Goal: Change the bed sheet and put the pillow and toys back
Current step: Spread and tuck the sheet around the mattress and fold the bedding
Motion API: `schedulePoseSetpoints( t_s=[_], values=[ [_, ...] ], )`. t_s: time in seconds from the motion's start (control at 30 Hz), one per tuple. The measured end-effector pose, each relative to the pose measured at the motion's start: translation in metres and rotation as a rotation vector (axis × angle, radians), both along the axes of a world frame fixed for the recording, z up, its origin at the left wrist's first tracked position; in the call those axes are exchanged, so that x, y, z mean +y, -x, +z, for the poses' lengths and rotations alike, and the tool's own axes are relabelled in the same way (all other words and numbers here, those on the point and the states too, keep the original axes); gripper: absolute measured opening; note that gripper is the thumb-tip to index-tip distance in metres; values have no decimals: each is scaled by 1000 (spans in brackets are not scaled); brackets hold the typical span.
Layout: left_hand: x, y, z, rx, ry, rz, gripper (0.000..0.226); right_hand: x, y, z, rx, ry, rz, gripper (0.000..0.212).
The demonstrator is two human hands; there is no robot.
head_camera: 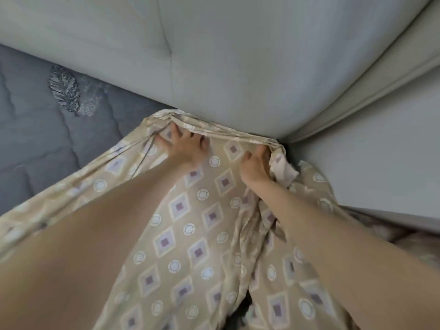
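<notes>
Sheet (204, 210) bunched at mattress (35, 120) corner, hem against headboard (214, 55). My left hand (183, 146) flat, fingers spread, pressing hem. Right hand (256, 165) curled, gripping gathered edge. I'd pin with left, draw right edge over corner, tuck down, smooth outward.

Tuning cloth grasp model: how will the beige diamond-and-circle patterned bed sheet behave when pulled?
Likely floppy: the beige patterned bed sheet bunches into deep folds where the right hand grips its edge. Probably thin and light: it wrinkles under the pressing left hand. It might slide over the grey quilted mattress, but that is unconfirmed.
</notes>
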State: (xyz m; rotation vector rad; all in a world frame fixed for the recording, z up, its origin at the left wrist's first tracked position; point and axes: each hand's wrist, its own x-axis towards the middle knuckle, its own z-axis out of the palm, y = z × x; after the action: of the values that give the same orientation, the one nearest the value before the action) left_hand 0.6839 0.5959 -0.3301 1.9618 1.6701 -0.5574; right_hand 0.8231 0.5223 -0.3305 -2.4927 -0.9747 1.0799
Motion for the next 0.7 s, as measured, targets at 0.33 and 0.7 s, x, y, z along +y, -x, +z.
schedulePoseSetpoints(
  t_s=[0.33, 0.7],
  values=[
    [14, -4, 6, 138, -182, -171, 51, -15, 12, -25, -286, -372, -117, 32],
    [41, -12, 8, 301, -220, -533, 49, 39, -24, -17, 164, 46, -138, 45]
  ],
)
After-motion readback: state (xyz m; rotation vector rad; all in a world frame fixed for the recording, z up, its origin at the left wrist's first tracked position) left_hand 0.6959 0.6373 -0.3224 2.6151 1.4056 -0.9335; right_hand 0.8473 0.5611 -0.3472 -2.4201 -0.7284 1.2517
